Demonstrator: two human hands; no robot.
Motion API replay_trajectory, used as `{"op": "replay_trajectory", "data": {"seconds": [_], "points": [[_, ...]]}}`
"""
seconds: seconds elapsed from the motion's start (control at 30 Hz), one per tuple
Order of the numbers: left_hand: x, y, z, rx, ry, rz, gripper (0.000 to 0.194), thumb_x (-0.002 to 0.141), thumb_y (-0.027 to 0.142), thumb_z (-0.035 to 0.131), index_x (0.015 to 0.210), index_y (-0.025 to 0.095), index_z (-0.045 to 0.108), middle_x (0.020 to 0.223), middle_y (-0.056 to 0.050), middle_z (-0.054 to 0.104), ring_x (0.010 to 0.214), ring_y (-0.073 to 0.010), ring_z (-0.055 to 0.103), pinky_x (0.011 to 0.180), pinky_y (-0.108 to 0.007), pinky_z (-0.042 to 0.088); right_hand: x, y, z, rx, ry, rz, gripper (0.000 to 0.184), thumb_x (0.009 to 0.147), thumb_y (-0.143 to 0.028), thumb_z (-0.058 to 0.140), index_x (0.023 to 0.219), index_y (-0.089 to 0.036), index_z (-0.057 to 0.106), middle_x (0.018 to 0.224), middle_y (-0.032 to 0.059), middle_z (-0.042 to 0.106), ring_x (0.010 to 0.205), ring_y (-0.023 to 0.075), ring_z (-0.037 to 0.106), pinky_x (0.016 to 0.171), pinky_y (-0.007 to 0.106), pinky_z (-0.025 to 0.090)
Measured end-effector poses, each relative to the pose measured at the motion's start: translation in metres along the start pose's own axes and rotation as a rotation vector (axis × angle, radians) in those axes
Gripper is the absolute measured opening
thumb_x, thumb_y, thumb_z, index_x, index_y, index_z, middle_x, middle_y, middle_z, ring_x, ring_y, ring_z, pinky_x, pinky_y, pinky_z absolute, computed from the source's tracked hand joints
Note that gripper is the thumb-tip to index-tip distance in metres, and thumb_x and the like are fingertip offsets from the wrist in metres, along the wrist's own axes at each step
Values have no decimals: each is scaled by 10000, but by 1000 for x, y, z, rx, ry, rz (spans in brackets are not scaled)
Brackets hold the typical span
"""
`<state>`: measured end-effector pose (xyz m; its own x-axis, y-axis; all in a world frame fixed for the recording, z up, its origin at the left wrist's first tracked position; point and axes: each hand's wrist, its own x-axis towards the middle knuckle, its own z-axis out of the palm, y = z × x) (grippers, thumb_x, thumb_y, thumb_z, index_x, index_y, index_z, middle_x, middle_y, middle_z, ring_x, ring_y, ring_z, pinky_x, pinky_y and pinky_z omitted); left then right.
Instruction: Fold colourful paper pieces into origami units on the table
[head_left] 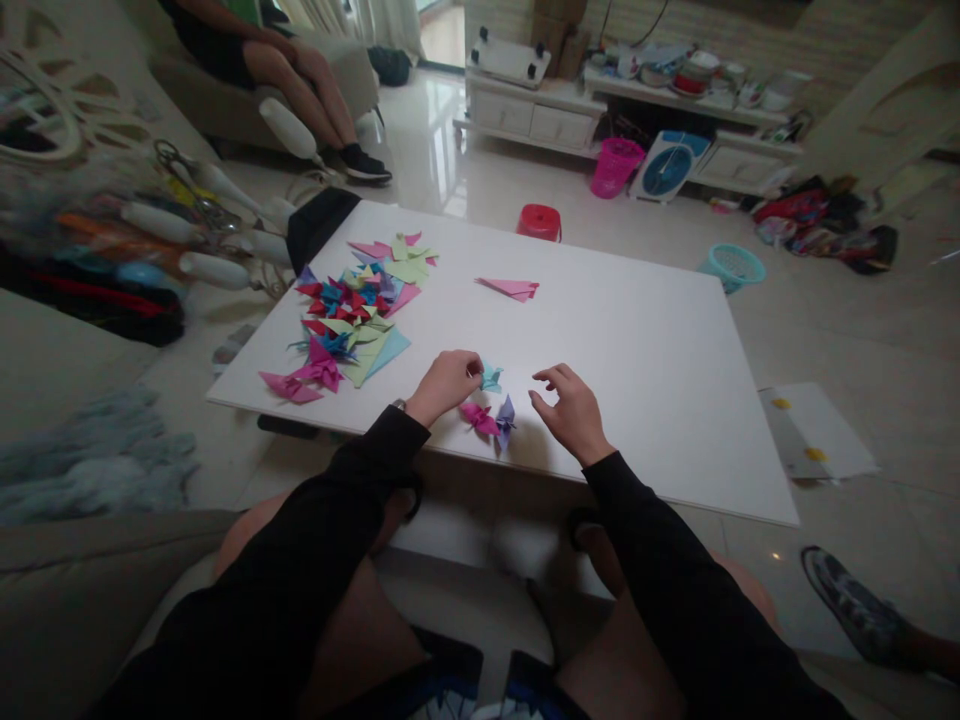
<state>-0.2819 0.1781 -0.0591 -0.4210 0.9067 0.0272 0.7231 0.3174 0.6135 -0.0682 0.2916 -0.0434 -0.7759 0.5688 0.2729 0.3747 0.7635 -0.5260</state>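
Observation:
My left hand [447, 384] is at the table's near side, its thumb and fingers pinched at the left edge of a light blue paper crane [491, 377]. Across a small gap to the right, my right hand [571, 410] hovers with thumb and fingers apart and nothing between them. Just below the light blue crane, a magenta paper crane [478, 418] and a purple paper crane [505, 422] lie side by side near the edge. Farther back lies a pink folded paper piece [511, 289].
A heap of colourful folded papers and cranes [349, 310] covers the left of the white table [637, 350]. Beyond it are a red stool [539, 221], a teal basket [735, 265] and a pink bin [616, 166]. A seated person [300, 85] is at the upper left.

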Motion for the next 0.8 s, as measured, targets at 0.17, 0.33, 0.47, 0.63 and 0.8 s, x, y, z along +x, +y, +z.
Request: {"op": "replay_trajectory", "data": {"seconds": [0.17,0.33,0.47,0.63,0.8], "points": [[-1,0,14,99,-92,-33,172,826,152,619,893,165,777,863,-71,766,793,-189,675,795,-294,508,-1,0,0,-25,-23,-2,94,898,-225,640,984,-217,676,997,59,669,851,215,651,770,355,490],[-5,5,20,125,-141,-10,174,836,139,612,895,163,774,865,-82,764,811,-196,682,809,-292,511,-2,1,-2,-29,-33,-1,78,893,-215,634,961,-220,673,984,57,664,859,219,648,784,355,488],[-7,1,25,142,-195,-30,197,816,122,631,948,168,771,902,-88,770,839,-205,696,806,-288,516,-2,1,-3,-24,-37,-3,87,887,-208,624,960,-225,669,986,62,663,866,223,645,797,363,490],[-7,-2,26,157,-215,-44,230,815,111,627,982,164,777,914,-98,774,854,-215,703,824,-297,523,-2,1,-4,-17,-37,-2,89,881,-201,618,952,-224,667,980,61,662,865,223,641,806,367,491],[-5,-1,26,174,-174,4,251,806,66,588,920,153,793,903,-106,772,856,-219,704,845,-308,520,-2,0,-4,-21,-40,-4,85,876,-192,618,939,-218,668,966,59,656,873,224,640,812,367,492]]}}
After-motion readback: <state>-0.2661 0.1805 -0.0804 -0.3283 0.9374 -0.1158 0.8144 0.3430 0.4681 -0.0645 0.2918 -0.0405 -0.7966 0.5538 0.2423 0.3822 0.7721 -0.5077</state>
